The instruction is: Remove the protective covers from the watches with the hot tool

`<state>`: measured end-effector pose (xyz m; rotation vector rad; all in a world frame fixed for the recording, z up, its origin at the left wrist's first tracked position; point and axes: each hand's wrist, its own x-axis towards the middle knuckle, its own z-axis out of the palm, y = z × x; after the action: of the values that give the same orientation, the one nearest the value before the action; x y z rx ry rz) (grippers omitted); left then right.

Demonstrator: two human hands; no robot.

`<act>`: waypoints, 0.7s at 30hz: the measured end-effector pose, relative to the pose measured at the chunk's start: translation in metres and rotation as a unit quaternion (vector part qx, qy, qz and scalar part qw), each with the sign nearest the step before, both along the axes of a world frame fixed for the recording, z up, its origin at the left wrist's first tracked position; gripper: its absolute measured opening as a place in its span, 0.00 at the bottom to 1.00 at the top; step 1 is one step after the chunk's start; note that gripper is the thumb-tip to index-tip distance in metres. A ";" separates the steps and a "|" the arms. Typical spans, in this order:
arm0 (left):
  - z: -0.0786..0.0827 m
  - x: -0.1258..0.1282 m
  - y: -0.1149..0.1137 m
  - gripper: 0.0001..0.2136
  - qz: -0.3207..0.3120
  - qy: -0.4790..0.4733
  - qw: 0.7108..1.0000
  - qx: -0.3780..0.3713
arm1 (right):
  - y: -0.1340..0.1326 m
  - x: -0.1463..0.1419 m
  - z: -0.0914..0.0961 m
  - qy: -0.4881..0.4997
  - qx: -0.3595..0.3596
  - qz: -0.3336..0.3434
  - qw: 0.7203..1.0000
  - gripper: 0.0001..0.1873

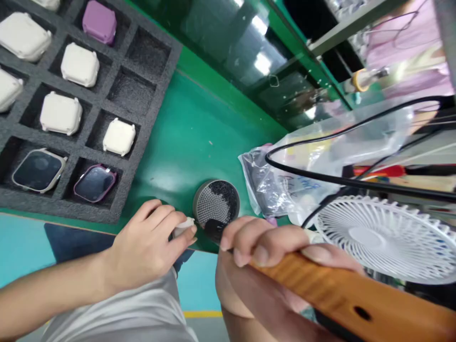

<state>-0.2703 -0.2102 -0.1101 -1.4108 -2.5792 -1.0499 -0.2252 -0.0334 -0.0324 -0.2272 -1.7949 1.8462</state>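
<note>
My left hand pinches a small white watch case between thumb and fingers, at the table's front edge. In my right hand is a tool with an orange-brown wooden handle that has a hole near its rear end. Its dark front end is over the near rim of a round metal cup; whether it touches is unclear. Inside the cup is a dimpled grey surface, partly covered in black.
A grey foam tray at left holds several white watch cases, a purple case and two dark-faced watches. To the right lie clear plastic bags, a black cable and a white fan. A glassy panel stands behind.
</note>
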 end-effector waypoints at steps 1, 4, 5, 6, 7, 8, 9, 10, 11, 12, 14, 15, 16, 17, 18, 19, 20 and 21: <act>0.000 0.000 -0.001 0.10 -0.006 0.005 1.000 -0.008 | 0.004 0.001 -0.001 0.011 0.005 -0.014 1.000 0.26; 0.000 -0.001 -0.006 0.15 -0.061 0.019 0.998 -0.025 | 0.021 -0.001 -0.006 0.061 0.022 -0.052 0.996 0.29; -0.001 0.000 -0.007 0.16 -0.077 0.021 0.996 -0.025 | 0.024 -0.003 -0.007 0.066 0.023 -0.062 0.996 0.29; -0.001 0.000 -0.008 0.17 -0.084 0.023 0.996 -0.024 | 0.027 -0.005 -0.009 0.061 0.020 -0.072 0.995 0.28; -0.002 0.000 -0.008 0.17 -0.081 0.023 0.996 -0.021 | 0.027 -0.007 -0.010 0.057 0.018 -0.079 0.995 0.27; -0.002 0.001 -0.007 0.16 -0.068 0.024 0.997 -0.019 | 0.027 -0.008 -0.012 0.056 0.018 -0.087 0.995 0.26; -0.001 0.001 -0.006 0.15 -0.051 0.025 0.998 -0.018 | 0.025 -0.009 -0.012 0.057 0.019 -0.093 0.994 0.26; -0.001 0.002 -0.004 0.13 -0.035 0.027 0.999 -0.018 | 0.023 -0.010 -0.013 0.055 0.018 -0.094 0.994 0.26; 0.000 0.002 -0.002 0.12 -0.022 0.029 0.999 -0.020 | 0.021 -0.009 -0.013 0.049 0.013 -0.091 0.995 0.26; 0.001 0.002 -0.001 0.12 -0.013 0.031 0.999 -0.021 | 0.020 -0.009 -0.013 0.044 0.006 -0.089 0.995 0.26; 0.003 0.002 0.000 0.13 -0.013 0.027 0.999 -0.022 | 0.019 -0.007 -0.013 0.030 -0.011 -0.089 0.996 0.28; 0.003 0.002 0.000 0.13 -0.020 0.020 0.999 -0.024 | 0.019 -0.006 -0.014 0.026 -0.016 -0.088 0.996 0.28; 0.003 0.002 -0.001 0.13 -0.029 0.012 0.999 -0.027 | 0.019 -0.006 -0.014 0.026 -0.017 -0.087 0.996 0.28; 0.003 0.002 -0.002 0.13 -0.037 0.004 0.999 -0.029 | 0.020 -0.006 -0.014 0.029 -0.017 -0.086 0.996 0.28; 0.002 0.002 -0.004 0.12 -0.045 -0.003 0.998 -0.031 | 0.020 -0.006 -0.014 0.032 -0.017 -0.084 0.996 0.29; 0.002 0.002 -0.005 0.12 -0.051 -0.008 0.998 -0.031 | 0.021 -0.006 -0.015 0.036 -0.017 -0.083 0.996 0.30; 0.001 0.002 -0.006 0.12 -0.055 -0.011 0.998 -0.031 | 0.021 -0.006 -0.015 0.043 -0.016 -0.084 0.995 0.32; 0.001 0.002 -0.007 0.12 -0.055 -0.013 0.998 -0.028 | 0.021 -0.006 -0.016 0.049 -0.014 -0.087 0.995 0.34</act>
<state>-0.2680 -0.2170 -0.1089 -1.5783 -2.5954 -1.0215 -0.2317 -0.0122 -0.0481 -0.2888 -1.6300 1.7296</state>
